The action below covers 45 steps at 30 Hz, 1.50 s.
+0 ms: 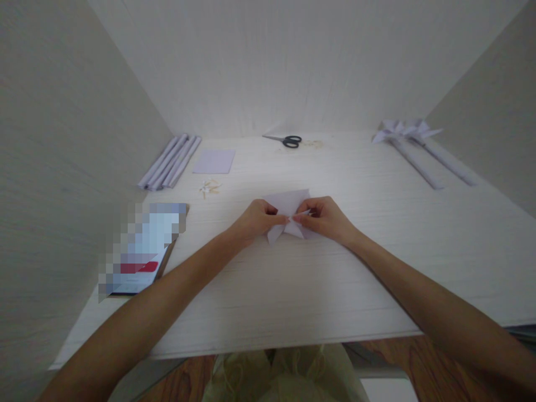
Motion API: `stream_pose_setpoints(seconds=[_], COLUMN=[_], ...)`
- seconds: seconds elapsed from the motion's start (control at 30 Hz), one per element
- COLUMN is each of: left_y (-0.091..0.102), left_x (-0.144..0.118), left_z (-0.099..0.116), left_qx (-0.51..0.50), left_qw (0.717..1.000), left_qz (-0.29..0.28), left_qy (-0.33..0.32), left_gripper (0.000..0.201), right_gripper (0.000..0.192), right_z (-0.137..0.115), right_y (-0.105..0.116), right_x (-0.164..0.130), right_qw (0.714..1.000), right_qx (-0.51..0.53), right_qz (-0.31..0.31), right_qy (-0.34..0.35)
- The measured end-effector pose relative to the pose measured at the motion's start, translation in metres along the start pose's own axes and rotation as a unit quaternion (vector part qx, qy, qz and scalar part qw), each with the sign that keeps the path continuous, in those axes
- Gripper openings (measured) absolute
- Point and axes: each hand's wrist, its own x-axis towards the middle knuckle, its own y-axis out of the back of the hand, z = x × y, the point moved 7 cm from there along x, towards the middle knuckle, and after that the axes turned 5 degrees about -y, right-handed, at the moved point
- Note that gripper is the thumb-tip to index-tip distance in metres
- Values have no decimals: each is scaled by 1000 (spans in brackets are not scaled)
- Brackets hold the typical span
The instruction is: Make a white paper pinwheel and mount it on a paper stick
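A pale lilac sheet of paper, partly folded into pointed flaps, lies on the white table in the middle. My left hand pinches its left side and my right hand pinches its right side, fingertips almost meeting over the centre. Both forearms reach in from the near edge.
Several rolled paper tubes lie at the back left beside a flat lilac square and small pins. Black scissors sit at the back. Finished paper pinwheels on tubes lie back right. A blurred card lies left. Walls enclose three sides.
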Motion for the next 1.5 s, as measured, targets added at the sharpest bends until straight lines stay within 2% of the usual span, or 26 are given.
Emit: stream_pose_setpoints(seconds=[0.7, 0.87, 1.3, 1.5], left_y=[1, 0, 2, 2], left_x=[-1, -1, -4, -3], left_z=[2, 2, 3, 1], left_qx=[-3, -17, 16, -4], left_qw=[1000, 1000, 999, 999], left_qz=[5, 3, 39, 45], left_qy=[2, -6, 0, -10], left_gripper=[14, 13, 12, 8], right_gripper=[21, 19, 17, 15], right_z=[1, -1, 0, -1], right_y=[0, 1, 3, 4], right_x=[1, 1, -2, -4], right_qw=[1000, 1000, 997, 996], right_qx=[4, -13, -25, -19], right_qz=[4, 19, 68, 85], right_qy=[7, 8, 2, 29])
